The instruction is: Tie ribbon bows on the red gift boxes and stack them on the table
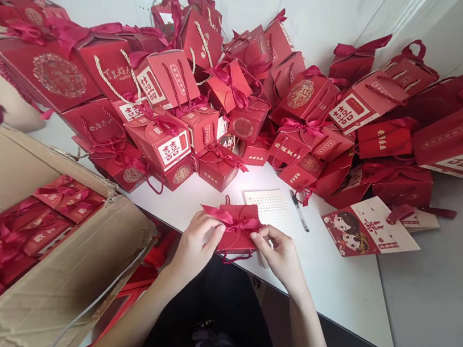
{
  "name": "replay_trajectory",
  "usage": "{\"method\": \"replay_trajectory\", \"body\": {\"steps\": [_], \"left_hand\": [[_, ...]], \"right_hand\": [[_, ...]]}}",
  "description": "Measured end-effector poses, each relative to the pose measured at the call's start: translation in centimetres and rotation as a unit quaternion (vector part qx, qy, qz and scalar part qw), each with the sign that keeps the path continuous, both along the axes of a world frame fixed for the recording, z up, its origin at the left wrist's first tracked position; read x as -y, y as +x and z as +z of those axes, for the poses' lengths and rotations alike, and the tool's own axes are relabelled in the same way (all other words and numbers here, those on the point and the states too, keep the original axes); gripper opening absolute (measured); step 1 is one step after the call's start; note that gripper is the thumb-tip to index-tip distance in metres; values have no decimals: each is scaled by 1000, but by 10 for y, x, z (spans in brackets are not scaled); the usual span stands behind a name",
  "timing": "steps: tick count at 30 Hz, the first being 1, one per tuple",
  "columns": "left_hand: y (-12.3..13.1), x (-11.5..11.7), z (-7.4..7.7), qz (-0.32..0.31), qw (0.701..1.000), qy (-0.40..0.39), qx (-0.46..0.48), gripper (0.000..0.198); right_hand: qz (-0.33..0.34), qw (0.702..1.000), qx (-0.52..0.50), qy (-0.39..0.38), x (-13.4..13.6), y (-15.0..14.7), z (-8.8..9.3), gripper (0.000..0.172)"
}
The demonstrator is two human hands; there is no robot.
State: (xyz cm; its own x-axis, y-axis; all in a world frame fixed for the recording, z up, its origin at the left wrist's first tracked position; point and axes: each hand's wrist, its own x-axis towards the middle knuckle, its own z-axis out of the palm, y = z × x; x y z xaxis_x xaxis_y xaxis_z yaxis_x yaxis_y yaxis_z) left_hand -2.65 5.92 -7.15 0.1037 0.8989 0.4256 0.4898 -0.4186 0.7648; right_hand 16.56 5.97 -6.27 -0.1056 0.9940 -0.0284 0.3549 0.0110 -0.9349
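A red gift box [233, 244] with twisted cord handles sits at the table's near edge, in front of my body. On its top is a dark red ribbon [238, 221] tied in a bow. My left hand [200, 239] pinches the bow's left loop between thumb and fingers. At the right side of the bow, my right hand [279, 251] has its thumb and fingertips closed on the ribbon's other side. Behind the box lies a sheet of handwritten paper [268, 203], and a black and clear pen [300, 211] rests beside it.
Many red gift boxes [242, 126] are piled along the back of the white table [353, 291]. A flat printed card [372, 228] lies at the right. An open cardboard carton [86, 256] full of red boxes stands at the left. Another person's arm [14, 91] shows at far left.
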Motion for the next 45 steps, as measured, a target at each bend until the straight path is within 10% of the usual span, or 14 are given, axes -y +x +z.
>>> {"method": "replay_trajectory", "body": {"steps": [10,15,24,38,45], "left_hand": [[-2,-3,-11,19,999,-15,36,14],[-2,-4,-7,16,1000,-13,12,14],[1,-1,-4,24,998,35,-41,12],[7,4,0,87,980,94,-150,24],[8,2,-4,126,978,94,-139,18]], "right_hand": [[9,996,-83,-6,-6,6,-7,38],[-60,988,19,139,-20,15,17,22],[313,910,218,160,-65,-27,48,7],[234,940,186,166,-63,-24,32,8],[333,915,170,151,-66,-24,38,4]]}}
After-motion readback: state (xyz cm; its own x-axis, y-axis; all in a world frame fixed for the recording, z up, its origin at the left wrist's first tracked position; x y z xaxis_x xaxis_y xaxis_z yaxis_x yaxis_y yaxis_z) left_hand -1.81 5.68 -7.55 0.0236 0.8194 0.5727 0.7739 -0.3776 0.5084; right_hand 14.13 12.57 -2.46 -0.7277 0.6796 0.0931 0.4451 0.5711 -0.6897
